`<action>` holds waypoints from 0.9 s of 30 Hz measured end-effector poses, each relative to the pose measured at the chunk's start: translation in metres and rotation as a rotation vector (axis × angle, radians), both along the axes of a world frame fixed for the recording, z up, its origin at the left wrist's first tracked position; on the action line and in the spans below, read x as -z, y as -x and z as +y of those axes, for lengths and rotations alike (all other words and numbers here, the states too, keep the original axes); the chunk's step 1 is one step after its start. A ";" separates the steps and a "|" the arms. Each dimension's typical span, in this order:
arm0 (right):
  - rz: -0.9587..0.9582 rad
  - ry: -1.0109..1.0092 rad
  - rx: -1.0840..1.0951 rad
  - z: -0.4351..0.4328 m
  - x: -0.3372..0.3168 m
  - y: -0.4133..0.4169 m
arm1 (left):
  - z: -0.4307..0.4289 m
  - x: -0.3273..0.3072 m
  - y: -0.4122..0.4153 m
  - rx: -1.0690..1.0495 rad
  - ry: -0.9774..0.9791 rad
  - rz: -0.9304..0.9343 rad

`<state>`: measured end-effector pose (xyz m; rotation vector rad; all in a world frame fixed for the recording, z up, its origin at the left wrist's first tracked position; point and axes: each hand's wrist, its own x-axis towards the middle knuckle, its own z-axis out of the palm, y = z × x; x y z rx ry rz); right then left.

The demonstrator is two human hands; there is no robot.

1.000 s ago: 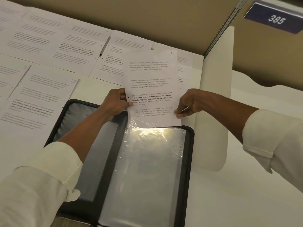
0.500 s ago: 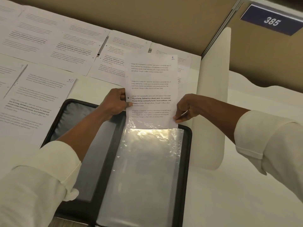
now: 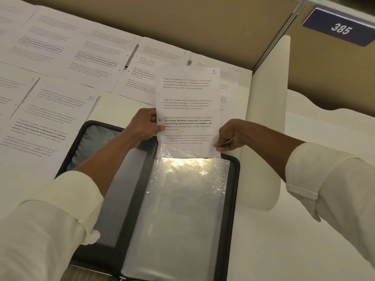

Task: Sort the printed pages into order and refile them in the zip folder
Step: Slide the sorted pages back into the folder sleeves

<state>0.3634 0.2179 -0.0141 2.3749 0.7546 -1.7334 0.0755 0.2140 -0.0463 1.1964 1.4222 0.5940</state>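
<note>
Page 1 [image 3: 187, 110]: printed sheet with a handwritten "1" in its top right corner. It is held over the far end of the open zip folder [image 3: 235, 179], which lies flat on the worktop [image 3: 263, 250].
Long axis: runs away from the person, in line with the long axis of the clear sleeve [image 3: 186, 209] on the folder's right half.
Lower edge: at the sleeve's far mouth. Crinkled film overlaps the bottom strip of the sheet, so the edge appears to be just inside.
Left hand [image 3: 145, 126]: fingers curled, thumb and fingers pinching the sheet's left edge below its middle.
Right hand [image 3: 229, 136]: fingers curled, pinching the right edge close to the lower corner. Whether it also grips the film cannot be told.
Nearer hand: the right hand sits closer to the sleeve mouth, the left slightly farther up the sheet.
Feed direction: judged to be toward the person, along the sleeve. Both side edges need to stay parallel to the sleeve sides, or the sheet may jam or crease.
Other pages [image 3: 50, 122]: laid face up on the worktop to the left of and beyond the folder, one marked "10".
</note>
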 end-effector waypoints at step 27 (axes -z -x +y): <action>0.020 0.048 0.037 -0.005 -0.005 -0.005 | 0.001 0.005 0.001 0.023 -0.008 0.021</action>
